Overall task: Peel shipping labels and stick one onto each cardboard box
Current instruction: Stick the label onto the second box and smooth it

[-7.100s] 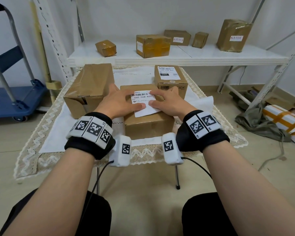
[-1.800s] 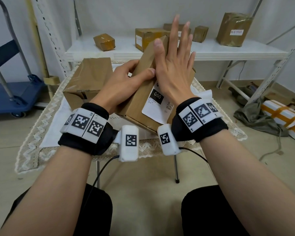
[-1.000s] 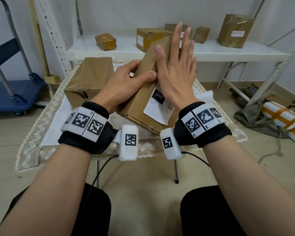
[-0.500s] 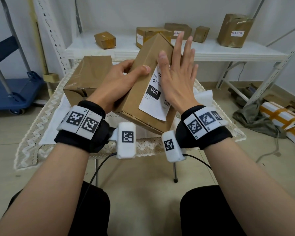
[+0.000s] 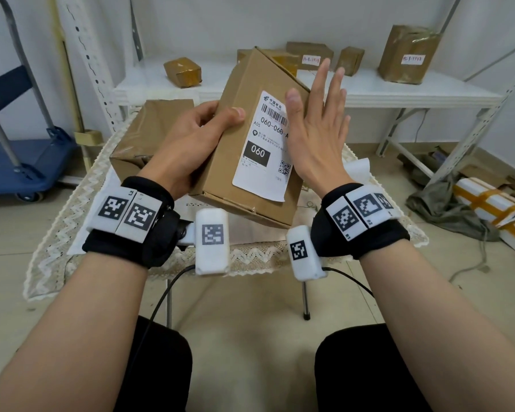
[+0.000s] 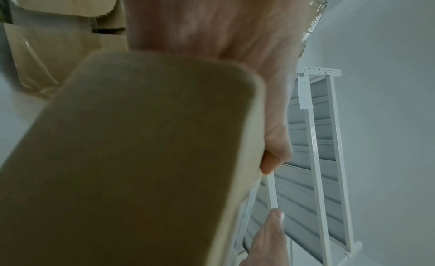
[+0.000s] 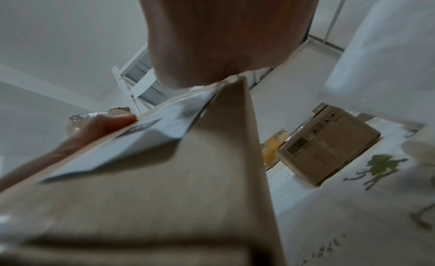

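A brown cardboard box (image 5: 235, 138) is held tilted above the small table. My left hand (image 5: 197, 135) grips its left side, thumb on the top face. A white shipping label (image 5: 265, 150) marked 060 is stuck on that face. My right hand (image 5: 315, 126) is flat with straight fingers along the label's right edge, at the box's right side. The left wrist view shows the box (image 6: 132, 158) close up with my thumb on its edge. From the right wrist, the box (image 7: 164, 195) and the label (image 7: 150, 139) appear blurred.
A larger taped box (image 5: 149, 135) sits on the table (image 5: 265, 257) at the left. Another box (image 7: 329, 145) lies behind on the table. A white shelf (image 5: 369, 90) holds several boxes. A blue cart (image 5: 21, 162) stands left; packages (image 5: 494, 203) lie on the floor at right.
The box has been lifted off the table and tilted up towards me. My right hand has slid off the label to its right edge, so the label now shows.
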Available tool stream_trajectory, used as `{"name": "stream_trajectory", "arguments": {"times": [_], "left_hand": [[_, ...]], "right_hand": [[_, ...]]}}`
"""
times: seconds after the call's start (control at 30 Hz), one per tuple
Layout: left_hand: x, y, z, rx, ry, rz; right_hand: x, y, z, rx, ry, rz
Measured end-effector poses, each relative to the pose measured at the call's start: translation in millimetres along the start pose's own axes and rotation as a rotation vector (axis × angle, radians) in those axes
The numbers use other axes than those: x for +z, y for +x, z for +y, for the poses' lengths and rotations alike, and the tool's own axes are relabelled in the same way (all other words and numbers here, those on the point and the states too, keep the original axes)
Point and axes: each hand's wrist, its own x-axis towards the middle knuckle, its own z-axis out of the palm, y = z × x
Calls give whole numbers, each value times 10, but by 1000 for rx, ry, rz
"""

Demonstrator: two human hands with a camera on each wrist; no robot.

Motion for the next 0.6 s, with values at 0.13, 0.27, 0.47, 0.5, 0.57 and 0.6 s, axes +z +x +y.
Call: {"name": "stream_trajectory", "arguments": {"times": [0.13, 0.27, 0.47, 0.5, 0.57, 0.6], "left_hand": [[23, 0, 13, -8, -15, 11], [9, -20, 22, -9, 0, 2], [-16, -78, 89, -18, -36, 41], [-22, -85, 107, -12, -42, 54], [-38, -88, 130, 3, -40, 71], [-42, -88, 131, 5, -40, 74]], "right_hand": [[72, -67, -57, -69, -13, -30], [80, -26, 6, -42, -28, -43], [47, 44, 15, 6, 58, -36], [53, 33, -9, -18, 73, -34], [82, 6, -26, -57, 75, -40], [98, -7, -20, -67, 66, -41]]}}
